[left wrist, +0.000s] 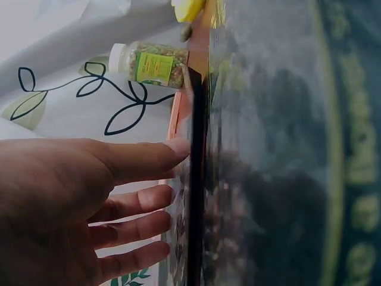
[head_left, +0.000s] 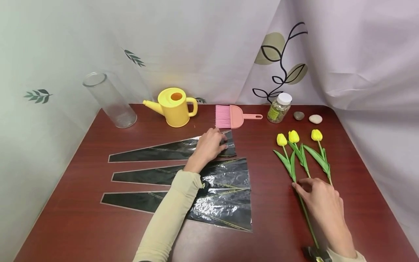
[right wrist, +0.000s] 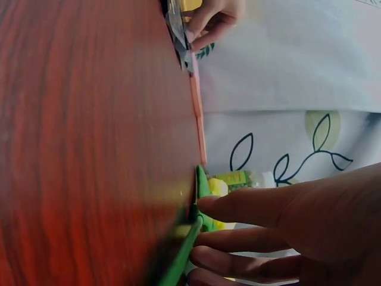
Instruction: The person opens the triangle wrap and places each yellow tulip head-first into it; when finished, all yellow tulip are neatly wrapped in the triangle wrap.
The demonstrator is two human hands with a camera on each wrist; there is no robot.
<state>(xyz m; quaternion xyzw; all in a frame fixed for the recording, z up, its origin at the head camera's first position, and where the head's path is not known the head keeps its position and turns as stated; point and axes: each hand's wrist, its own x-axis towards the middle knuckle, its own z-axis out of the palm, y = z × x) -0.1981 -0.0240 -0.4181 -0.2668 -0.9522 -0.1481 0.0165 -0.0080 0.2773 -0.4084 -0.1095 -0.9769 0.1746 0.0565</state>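
Three tapered black clear-edged plastic sleeves (head_left: 226,209) lie side by side on the table. My left hand (head_left: 209,143) rests on the wide end of the farthest one, fingers lightly bent and spread. In the left wrist view, thumb and fingertips of that hand (left wrist: 113,196) come right up to the dark sleeve's surface. Three yellow tulips (head_left: 281,139) with green stems lie at the right. Over their stems is my right hand (head_left: 322,198), its thumb tip at the leftmost stem. The right wrist view shows loosely bent fingers (right wrist: 238,238) beside a green stem (right wrist: 181,253).
Along the back of the table (head_left: 78,222) stand a clear glass cylinder (head_left: 114,103), a yellow watering can (head_left: 176,109) and a white-lidded jar (head_left: 279,108). A pink brush with dustpan (head_left: 236,117), a grey stone (head_left: 298,115) and a white stone (head_left: 315,119) lie between and beside them.
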